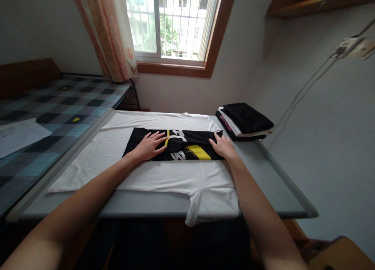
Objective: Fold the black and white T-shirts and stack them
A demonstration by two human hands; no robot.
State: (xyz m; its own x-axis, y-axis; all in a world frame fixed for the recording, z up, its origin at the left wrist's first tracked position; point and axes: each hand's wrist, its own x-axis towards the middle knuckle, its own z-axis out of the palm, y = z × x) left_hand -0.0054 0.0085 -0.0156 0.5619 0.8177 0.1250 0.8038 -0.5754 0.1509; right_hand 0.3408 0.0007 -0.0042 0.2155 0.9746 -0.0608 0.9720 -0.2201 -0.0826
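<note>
A black shirt (193,136) with white lettering and yellow marks lies folded into a long strip. It rests on a white T-shirt (164,175) spread flat, with one sleeve hanging over the table's near edge. My left hand (150,146) lies flat on the left part of the black shirt, fingers spread. At the strip's right end, my right hand (223,146) presses on the fabric with its fingers apart. Beyond that hand sits a stack of folded clothes (247,118), black on top with white and black layers below.
The grey table (281,192) has a raised rim. To the left is a bed with a checked cover (96,90) and paper sheets (22,135) on it. A window (175,28) with a curtain (108,36) is ahead. Cables (304,86) hang from a wall socket at right.
</note>
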